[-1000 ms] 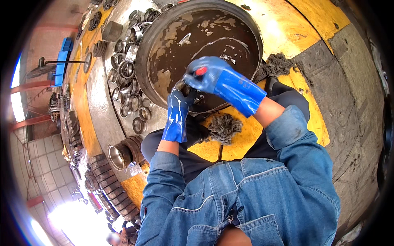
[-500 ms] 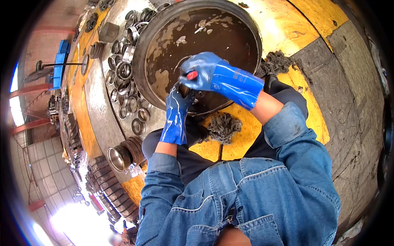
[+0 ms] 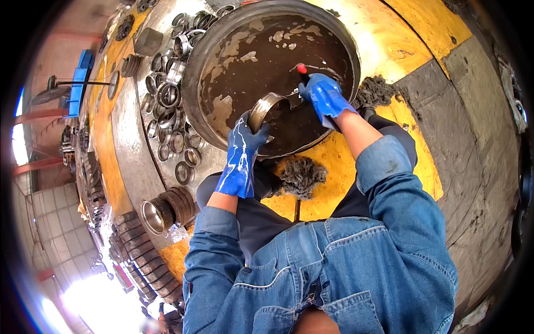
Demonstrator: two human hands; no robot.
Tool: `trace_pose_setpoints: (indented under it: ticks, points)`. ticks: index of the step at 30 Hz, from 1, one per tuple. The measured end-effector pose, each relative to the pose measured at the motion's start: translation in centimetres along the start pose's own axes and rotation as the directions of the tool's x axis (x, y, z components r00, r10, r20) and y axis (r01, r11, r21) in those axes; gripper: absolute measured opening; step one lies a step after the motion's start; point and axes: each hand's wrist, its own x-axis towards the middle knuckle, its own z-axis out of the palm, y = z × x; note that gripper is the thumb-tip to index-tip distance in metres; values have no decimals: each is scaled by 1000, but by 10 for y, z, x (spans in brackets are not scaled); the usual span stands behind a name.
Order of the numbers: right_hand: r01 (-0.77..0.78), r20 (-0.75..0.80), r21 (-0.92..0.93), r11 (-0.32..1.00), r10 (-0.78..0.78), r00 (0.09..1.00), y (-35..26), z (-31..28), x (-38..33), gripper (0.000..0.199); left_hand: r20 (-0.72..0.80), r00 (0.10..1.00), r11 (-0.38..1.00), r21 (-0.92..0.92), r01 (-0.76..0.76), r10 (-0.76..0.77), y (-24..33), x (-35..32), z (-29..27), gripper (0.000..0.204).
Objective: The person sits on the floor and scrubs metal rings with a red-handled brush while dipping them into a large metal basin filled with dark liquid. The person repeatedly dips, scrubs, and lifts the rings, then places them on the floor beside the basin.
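Observation:
My left hand [image 3: 245, 136], in a blue rubber glove, grips a wide metal ring [image 3: 260, 113] at the near left of a round tub [image 3: 192, 75]. The ring stands tilted over dark, murky liquid with pale foam patches on it. To its right, my right hand [image 3: 324, 99], gloved the same way, is closed round a tool with a red handle end [image 3: 301, 68] pointing up and away. The tool's working end is mostly hidden by the glove, so its kind cannot be made out. A gap separates the right hand from the ring.
Many loose metal rings [image 3: 177, 72] lie left of the tub. A short stack of rings [image 3: 179, 204] stands near my left knee, with ribbed brown parts [image 3: 142, 245] beyond. Grey fibrous wads [image 3: 303, 177] sit before me and right of the tub [image 3: 378, 90].
My right hand has moved right, away from the left hand, carrying the red-ended tool. The ring in my left hand, mostly covered before, now shows plainly.

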Motion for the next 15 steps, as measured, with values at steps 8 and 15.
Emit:
trace_pose_setpoints:
  ticks: [8, 15]
  points:
    - [140, 75, 430, 892, -189, 979, -79, -77, -63, 51, -53, 999, 997, -72, -7, 4, 1, -4, 1, 64]
    - [218, 147, 311, 925, -274, 950, -95, -54, -67, 51, 11, 999, 999, -42, 33, -32, 0, -4, -1, 69]
